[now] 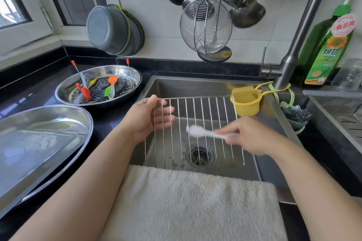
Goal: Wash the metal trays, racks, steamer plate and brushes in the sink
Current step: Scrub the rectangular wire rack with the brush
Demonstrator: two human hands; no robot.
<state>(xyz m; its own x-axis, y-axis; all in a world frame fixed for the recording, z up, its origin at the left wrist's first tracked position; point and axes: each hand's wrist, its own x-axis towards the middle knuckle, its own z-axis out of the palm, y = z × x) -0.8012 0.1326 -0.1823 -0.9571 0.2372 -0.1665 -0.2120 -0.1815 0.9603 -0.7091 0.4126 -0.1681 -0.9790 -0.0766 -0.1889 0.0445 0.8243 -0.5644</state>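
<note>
Item: wire rack, held tilted over the sink, its top rail toward twelve o'clock and its lower ends down near the drain.

Left hand: at nine o'clock of the rack, fingers wrapped round the top-left corner and outer wires, grasping it.

Right hand: at three o'clock, fingers curled round the handle of a white brush. The bristle end lay against the middle wires and was blurred.

Awaiting wash, at ten o'clock on the counter: round tray holding a dark steamer plate and orange and green silicone brushes. A second tray lay at eight o'clock.

Also present: towel over the front rim at six o'clock; detergent bottle at two o'clock.

Handling note, as judgement: brush along each wire, not across, working row by row. The left hand should brace firmly so that the thin wires do not flex, then turn the rack to reach the back and the welded joints.
</note>
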